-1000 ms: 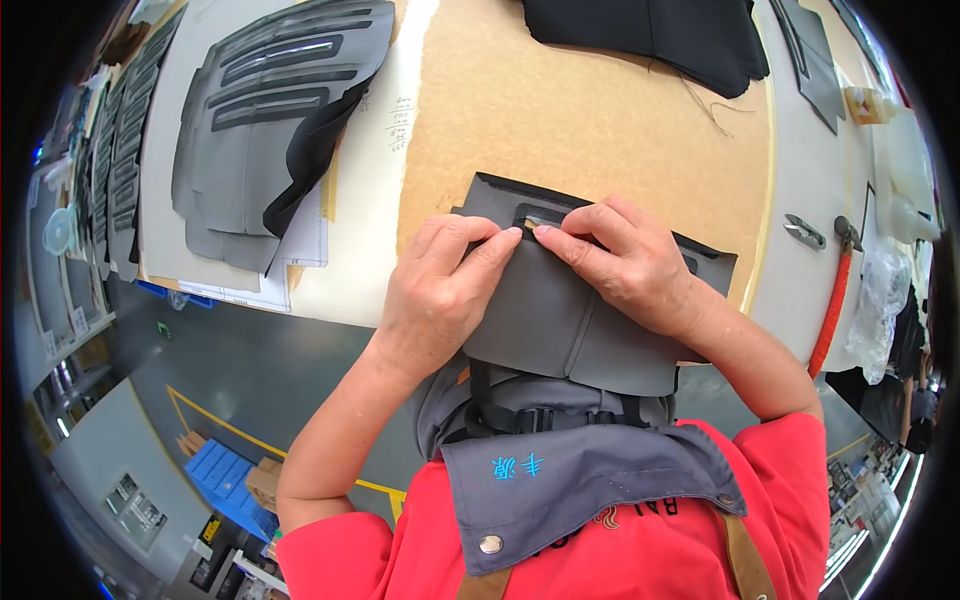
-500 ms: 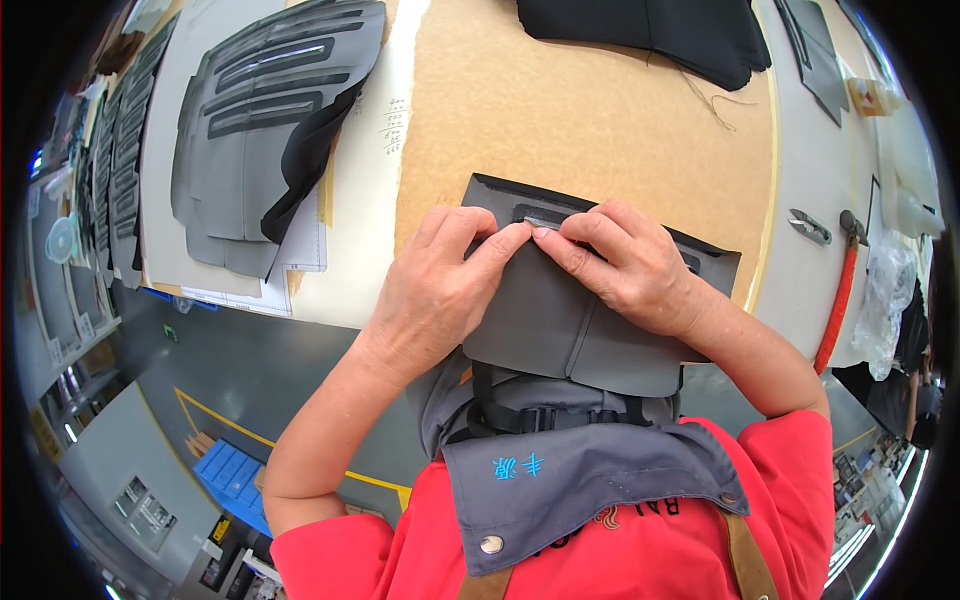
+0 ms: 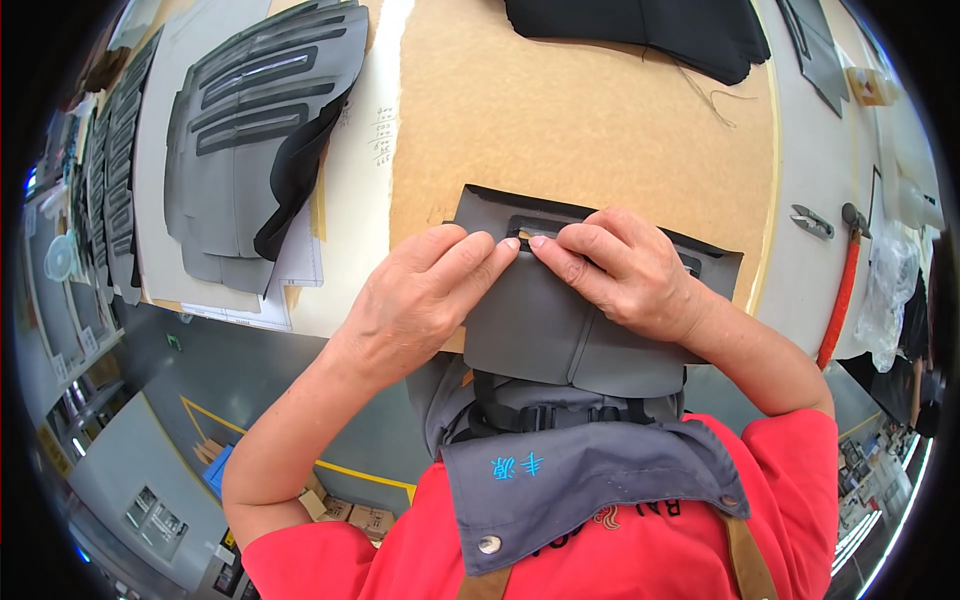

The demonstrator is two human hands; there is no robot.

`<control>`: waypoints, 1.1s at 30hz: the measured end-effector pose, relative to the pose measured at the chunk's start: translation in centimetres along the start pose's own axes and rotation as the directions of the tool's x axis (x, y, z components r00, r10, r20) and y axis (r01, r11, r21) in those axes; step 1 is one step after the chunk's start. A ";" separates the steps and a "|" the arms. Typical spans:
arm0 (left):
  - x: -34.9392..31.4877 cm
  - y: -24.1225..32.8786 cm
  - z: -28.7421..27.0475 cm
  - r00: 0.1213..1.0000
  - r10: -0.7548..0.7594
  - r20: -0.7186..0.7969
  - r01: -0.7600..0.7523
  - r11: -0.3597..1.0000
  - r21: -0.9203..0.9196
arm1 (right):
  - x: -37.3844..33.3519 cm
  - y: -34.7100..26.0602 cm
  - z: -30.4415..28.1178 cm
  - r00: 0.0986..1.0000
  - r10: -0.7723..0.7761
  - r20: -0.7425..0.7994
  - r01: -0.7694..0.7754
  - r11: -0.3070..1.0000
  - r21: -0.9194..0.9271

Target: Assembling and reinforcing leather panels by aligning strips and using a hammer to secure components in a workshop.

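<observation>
A grey sheet-material panel (image 3: pixel 515 325) with black edging along its far side lies at the table's near edge, partly hanging over it. Near its far side is a slot framed by a black strip (image 3: pixel 550 224), and tan shows through the opening. At the slot's left end, my left hand (image 3: pixel 410 300) pinches the black strip between thumb and forefinger. My right hand (image 3: pixel 635 280) rests over the panel, its thumb and forefinger closed on the strip just beside the left fingertips. The right hand covers the middle of the slot; another black-framed slot shows past it.
Grey panels with black-framed slots (image 3: pixel 225 190) are stacked at left on the tan board (image 3: pixel 590 120). Black fabric pieces (image 3: pixel 650 35) lie at the far side. To the right are snips (image 3: pixel 812 222), a red-handled hammer (image 3: pixel 842 290) and a clear plastic bag (image 3: pixel 888 300).
My left hand has shifted slightly left and down, its elbow swinging outward. The fingertips have parted a little, and the slot's left end now shows a gap. My right hand stays nearly in place.
</observation>
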State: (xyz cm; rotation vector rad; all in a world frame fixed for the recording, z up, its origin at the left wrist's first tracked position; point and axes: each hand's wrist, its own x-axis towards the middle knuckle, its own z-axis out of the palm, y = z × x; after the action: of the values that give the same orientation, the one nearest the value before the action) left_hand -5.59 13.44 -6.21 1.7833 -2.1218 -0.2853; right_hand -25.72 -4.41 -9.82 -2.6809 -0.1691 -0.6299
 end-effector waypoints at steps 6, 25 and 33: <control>-0.3 -0.1 0.3 1.000 -0.007 -0.009 0.007 1.000 -0.014 | -0.1 0.0 0.1 1.000 0.015 -0.008 -0.015 1.000 0.010; -0.5 0.0 -1.2 0.984 -0.006 0.179 -0.030 0.980 0.195 | 0.0 -0.2 0.3 1.000 -0.004 -0.002 0.004 1.000 -0.009; -0.8 0.7 1.7 0.968 -0.177 -0.176 0.180 0.984 0.002 | 1.5 -0.4 1.0 1.000 -0.003 0.025 0.004 0.998 -0.062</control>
State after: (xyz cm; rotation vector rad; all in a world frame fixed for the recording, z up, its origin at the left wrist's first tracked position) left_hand -6.80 14.24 -7.56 1.9371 -1.8534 -0.1484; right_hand -24.06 -3.64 -9.82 -2.7495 -0.1631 -0.6131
